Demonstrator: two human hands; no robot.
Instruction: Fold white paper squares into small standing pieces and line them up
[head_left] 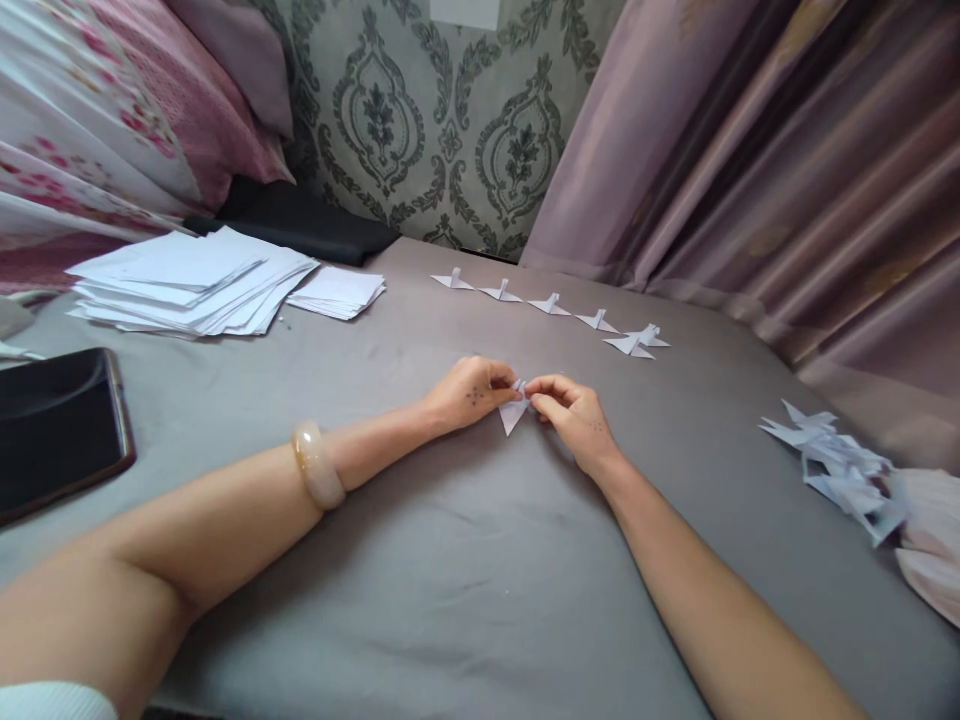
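Between my two hands is a small folded white paper piece [511,415], with a triangular point hanging downward and narrow upright parts at its top. My left hand [474,392] pinches its left side between thumb and fingers. On the right side, my right hand [574,412] grips the same piece with thumb and forefinger. Its upper folds are partly hidden by the fingers. Beyond my hands stands a slanting row of several folded white paper figures [549,304], each with a flat wide base and a small upright part.
A stack of white paper sheets [187,285] lies at the back left, beside a smaller stack [337,291]. A black phone [64,430] rests at the left edge. Several folded papers are heaped [847,465] at the right. Curtains [712,140] hang along the right side.
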